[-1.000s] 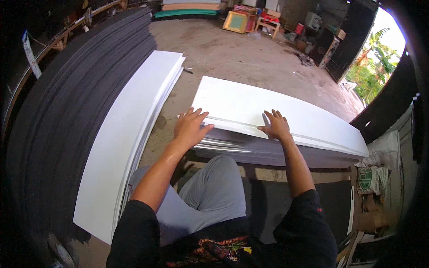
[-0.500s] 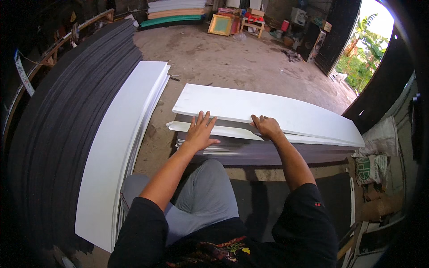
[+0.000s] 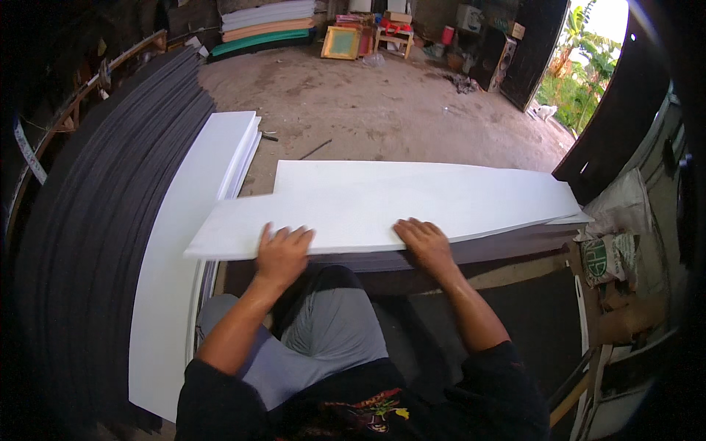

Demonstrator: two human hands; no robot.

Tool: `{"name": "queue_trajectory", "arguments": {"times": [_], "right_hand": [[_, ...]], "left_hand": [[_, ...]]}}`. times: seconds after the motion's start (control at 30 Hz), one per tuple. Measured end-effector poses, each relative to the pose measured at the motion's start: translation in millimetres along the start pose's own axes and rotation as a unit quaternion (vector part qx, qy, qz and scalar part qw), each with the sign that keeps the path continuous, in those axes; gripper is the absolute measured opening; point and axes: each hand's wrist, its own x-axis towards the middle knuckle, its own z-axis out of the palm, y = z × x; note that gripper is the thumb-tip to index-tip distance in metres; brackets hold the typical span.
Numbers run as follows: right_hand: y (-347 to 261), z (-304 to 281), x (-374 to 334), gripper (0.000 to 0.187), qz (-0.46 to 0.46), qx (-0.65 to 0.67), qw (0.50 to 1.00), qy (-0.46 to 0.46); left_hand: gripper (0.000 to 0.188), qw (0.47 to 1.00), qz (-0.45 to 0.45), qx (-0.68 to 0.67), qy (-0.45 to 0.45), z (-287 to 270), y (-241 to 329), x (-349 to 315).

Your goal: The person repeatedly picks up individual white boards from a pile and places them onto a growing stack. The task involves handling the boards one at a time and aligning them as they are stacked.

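A long white foam sheet (image 3: 338, 220) lies slantwise over the pile in front of me, its left end sticking out past the pile toward the left. My left hand (image 3: 284, 251) grips its near edge left of centre, fingers on top and thumb hidden. Farther right along that edge, my right hand (image 3: 426, 244) also holds the sheet, its fingers over the top face. Another white sheet (image 3: 368, 167) shows behind, squared to the pile. Below them is the dark grey side of the sheet pile (image 3: 478, 253).
To my left stands a narrow stack of white sheets (image 3: 173, 272), beside a tall stack of black sheets (image 3: 95, 220). A black mat (image 3: 507, 316) covers the floor at right, near some sacks (image 3: 607, 261). Rolled coloured sheets (image 3: 268, 26) and a wooden frame (image 3: 340, 42) are at the back.
The top white sheet has shifted left and toward me, turning aslant on the pile. Both hands moved nearer with it, and my left hand went from spread flat to gripping its edge.
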Motion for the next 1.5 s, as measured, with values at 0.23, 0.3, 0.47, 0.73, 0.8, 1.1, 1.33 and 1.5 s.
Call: {"name": "queue_trajectory", "arguments": {"times": [0.23, 0.3, 0.47, 0.73, 0.8, 1.1, 1.33, 1.5], "right_hand": [[52, -2, -67, 0.043, 0.121, -0.027, 0.992, 0.008], [43, 12, -72, 0.039, 0.118, -0.017, 0.992, 0.041], [-24, 15, -31, 0.035, 0.06, 0.016, 0.99, 0.128], [9, -9, -71, 0.043, 0.111, 0.022, 0.993, 0.039], [27, -7, -81, 0.042, 0.148, -0.021, 0.988, 0.046], [-42, 30, 26, 0.057, 0.068, 0.073, 0.994, 0.051], [-123, 104, 137, 0.054, -0.083, 0.161, 0.982, 0.061], [-187, 141, 214, 0.053, -0.158, 0.194, 0.966, 0.064]], "left_hand": [[0.067, 0.983, -0.151, 0.097, -0.039, -56, -89, -141], [0.068, 0.987, -0.142, 0.061, -0.045, -48, -75, -141], [0.076, 0.99, -0.12, 0.002, -0.074, -29, -23, -119], [0.081, 0.985, -0.136, 0.066, -0.08, -84, -29, -142], [0.081, 0.984, -0.128, 0.101, -0.074, -105, -33, -150], [0.073, 0.943, -0.299, 0.142, -0.024, -180, -3, -256], [0.071, 0.895, -0.398, 0.202, 0.008, -208, 10, -330], [0.067, 0.848, -0.479, 0.224, 0.013, -196, 10, -381]]}}
